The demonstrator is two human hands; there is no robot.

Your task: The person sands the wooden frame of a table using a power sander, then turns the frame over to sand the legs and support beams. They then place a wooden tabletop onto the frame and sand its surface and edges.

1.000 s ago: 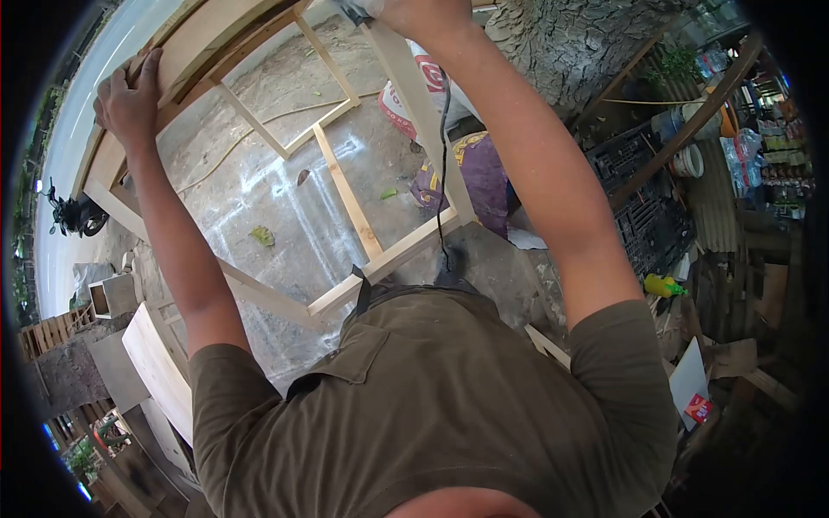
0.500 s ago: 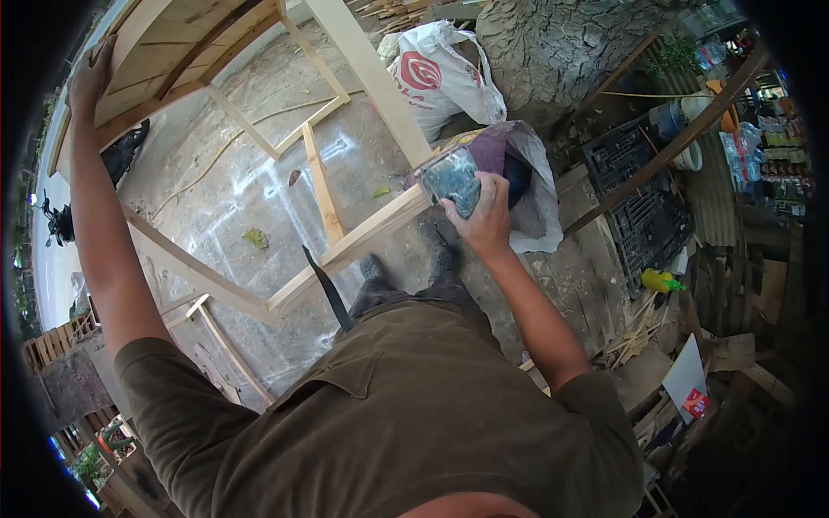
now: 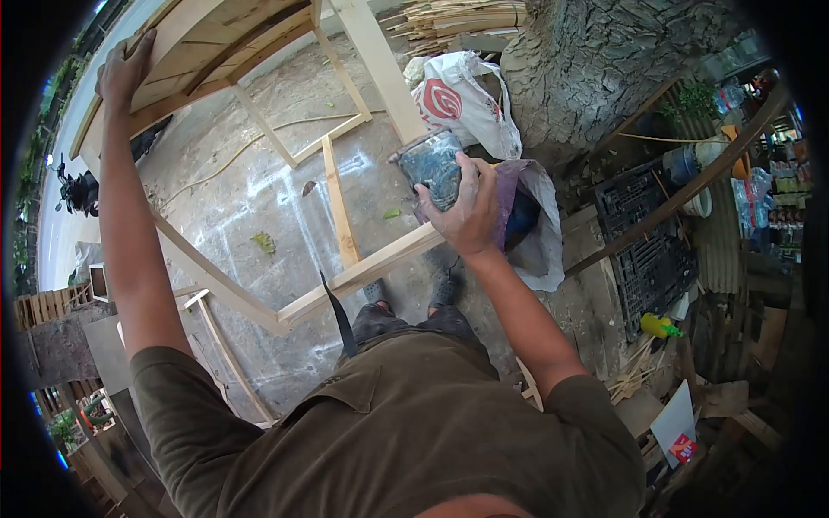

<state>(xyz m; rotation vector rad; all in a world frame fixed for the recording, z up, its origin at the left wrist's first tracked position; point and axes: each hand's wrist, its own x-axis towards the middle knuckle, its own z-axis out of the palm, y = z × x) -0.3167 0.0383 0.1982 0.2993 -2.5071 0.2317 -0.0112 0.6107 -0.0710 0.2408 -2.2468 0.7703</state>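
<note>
A pale wooden frame (image 3: 371,264) with a slatted panel (image 3: 190,65) at the upper left stands in front of me. My left hand (image 3: 125,71) grips the outer edge of that panel. In my right hand (image 3: 467,203) is a worn, dusty blue-grey block-shaped tool (image 3: 431,169), with fingers and thumb around its sides. The tool sits at the corner where an upright wooden post (image 3: 384,69) meets the lower rail. Its underside is hidden. A black strap (image 3: 338,315) hangs by the rail in front of my shirt.
A white sack (image 3: 466,99) and an open purple-lined sack (image 3: 540,220) lie beyond the tool, near a tree trunk (image 3: 596,73). A black plastic pallet (image 3: 643,250) and a yellow-green bottle (image 3: 661,325) are at the right. Wood strips are stacked at the top.
The view has shifted, so the frame and sacks appear lower and mostly farther right. My right hand and the tool have moved slightly left against the post. Both hands keep their hold.
</note>
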